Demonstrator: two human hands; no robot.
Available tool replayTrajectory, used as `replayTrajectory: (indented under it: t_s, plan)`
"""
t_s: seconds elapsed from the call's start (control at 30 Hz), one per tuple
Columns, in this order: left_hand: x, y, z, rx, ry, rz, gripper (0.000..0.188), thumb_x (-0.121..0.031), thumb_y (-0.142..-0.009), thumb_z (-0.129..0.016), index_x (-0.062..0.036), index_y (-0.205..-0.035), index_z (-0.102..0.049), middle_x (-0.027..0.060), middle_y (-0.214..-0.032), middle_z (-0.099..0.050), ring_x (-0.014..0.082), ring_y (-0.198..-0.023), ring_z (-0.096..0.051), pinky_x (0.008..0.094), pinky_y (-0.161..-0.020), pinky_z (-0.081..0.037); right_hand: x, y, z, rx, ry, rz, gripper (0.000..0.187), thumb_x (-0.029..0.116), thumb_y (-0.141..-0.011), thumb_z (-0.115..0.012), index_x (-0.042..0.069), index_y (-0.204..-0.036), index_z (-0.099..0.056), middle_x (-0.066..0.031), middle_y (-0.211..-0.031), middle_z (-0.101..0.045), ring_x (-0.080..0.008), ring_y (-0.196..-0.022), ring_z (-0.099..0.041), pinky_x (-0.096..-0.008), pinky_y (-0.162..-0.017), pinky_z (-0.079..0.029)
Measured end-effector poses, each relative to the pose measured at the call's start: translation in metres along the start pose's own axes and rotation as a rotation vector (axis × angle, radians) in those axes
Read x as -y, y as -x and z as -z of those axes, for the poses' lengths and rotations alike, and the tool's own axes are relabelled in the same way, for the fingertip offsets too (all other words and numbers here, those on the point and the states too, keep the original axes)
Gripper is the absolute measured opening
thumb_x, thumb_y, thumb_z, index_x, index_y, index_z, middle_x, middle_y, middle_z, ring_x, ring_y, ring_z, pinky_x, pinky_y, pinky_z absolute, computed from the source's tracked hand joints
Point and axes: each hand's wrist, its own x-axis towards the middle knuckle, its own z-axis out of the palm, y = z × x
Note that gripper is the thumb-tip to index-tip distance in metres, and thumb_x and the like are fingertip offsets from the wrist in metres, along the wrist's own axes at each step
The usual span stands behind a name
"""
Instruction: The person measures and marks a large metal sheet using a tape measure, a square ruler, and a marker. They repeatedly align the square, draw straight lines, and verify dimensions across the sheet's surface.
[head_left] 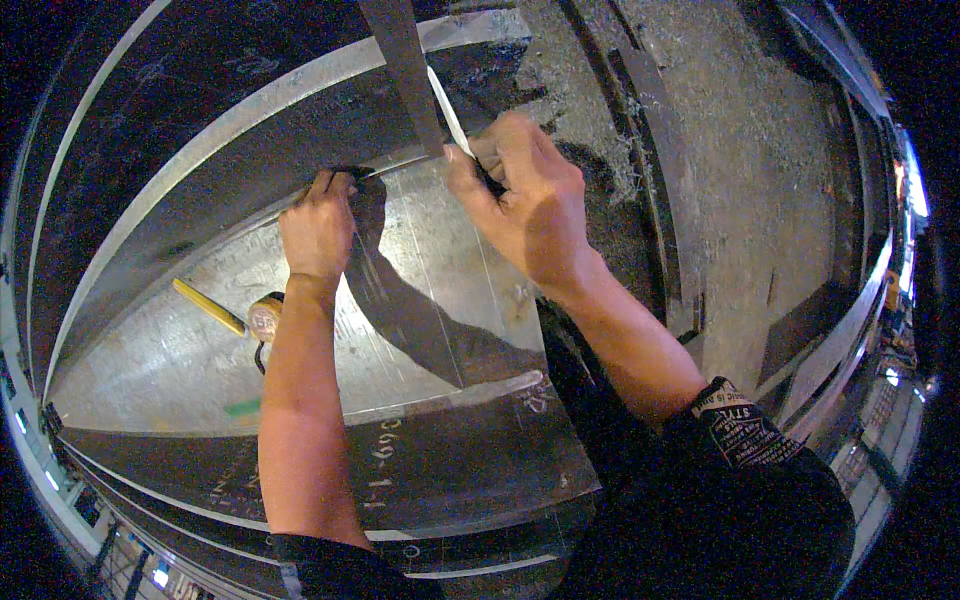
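A long flat dark strip (402,70) with a bright pale edge slants down from the top of the view. My right hand (535,205) is closed around its lower end, thumb against the fingers; the fingers are slightly blurred. To the left, my left hand (318,232) has its fingers bent down at the far edge of a shiny metal plate (460,270), beside a small dark shape; what they grip there is hidden. Left of my left forearm, a round tape measure (265,318) with a dark loop and a slim yellow stick (208,305) lie on the plate.
Dark steel plates (440,470) with pale chalk marks stand along the near side. A curved metal edge (220,115) arches beyond the shiny plate. On the right, a dark rail (645,130) runs past a floor (755,190) strewn with bits.
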Motion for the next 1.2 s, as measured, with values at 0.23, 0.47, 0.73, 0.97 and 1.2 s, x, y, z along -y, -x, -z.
replayTrajectory:
  t_s: [0.23,0.47,0.73,0.97,1.2]
  plan:
    - [-0.001,0.001,-0.001,-0.028,0.042,-0.031,0.014,-0.014,-0.085,-0.059,-0.0132,-0.098,-0.065,0.0067,-0.096,-0.066,0.0293,-0.077,-0.068,0.0415,-0.062,-0.055,-0.018,0.022,-0.013,0.095,-0.019,-0.111,0.020,0.015,-0.083,-0.067,0.004,-0.090,-0.053,-0.0165,-0.083,-0.059,-0.0387,-0.070,-0.061,-0.0455,-0.058,-0.052]
    - [0.003,0.002,-0.006,-0.064,0.011,-0.043,0.017,-0.013,-0.085,-0.057,-0.0119,-0.100,-0.065,0.0066,-0.099,-0.066,0.0293,-0.078,-0.068,0.0414,-0.063,-0.055,-0.029,0.036,-0.022,0.235,0.029,-0.257,0.021,0.014,-0.081,-0.068,0.002,-0.088,-0.053,-0.0187,-0.079,-0.059,-0.0394,-0.071,-0.061,-0.0447,-0.061,-0.048]
    - [0.004,0.002,-0.006,-0.031,0.046,-0.031,0.014,-0.014,-0.085,-0.057,-0.0142,-0.097,-0.064,0.0057,-0.094,-0.065,0.0291,-0.075,-0.067,0.0419,-0.061,-0.055,-0.017,0.028,-0.007,0.199,-0.002,-0.235,0.022,0.018,-0.082,-0.067,0.003,-0.091,-0.054,-0.0176,-0.083,-0.061,-0.0381,-0.071,-0.063,-0.0454,-0.061,-0.052]
    - [0.002,0.002,-0.006,-0.059,0.043,-0.031,0.014,-0.014,-0.085,-0.057,-0.0143,-0.096,-0.065,0.0048,-0.095,-0.065,0.0280,-0.078,-0.067,0.0418,-0.062,-0.055,-0.021,0.028,-0.013,0.186,0.015,-0.172,0.026,0.020,-0.081,-0.068,0.003,-0.094,-0.054,-0.0159,-0.085,-0.060,-0.0368,-0.077,-0.063,-0.0452,-0.060,-0.054]
    - [0.001,0.001,-0.004,-0.021,-0.022,-0.008,0.020,-0.010,-0.084,-0.056,-0.0146,-0.100,-0.066,0.0047,-0.100,-0.065,0.0276,-0.079,-0.068,0.0400,-0.063,-0.055,-0.035,0.039,-0.028,0.211,0.025,-0.200,0.024,0.019,-0.082,-0.066,0.003,-0.097,-0.054,-0.0191,-0.090,-0.061,-0.0407,-0.073,-0.063,-0.0475,-0.062,-0.054]
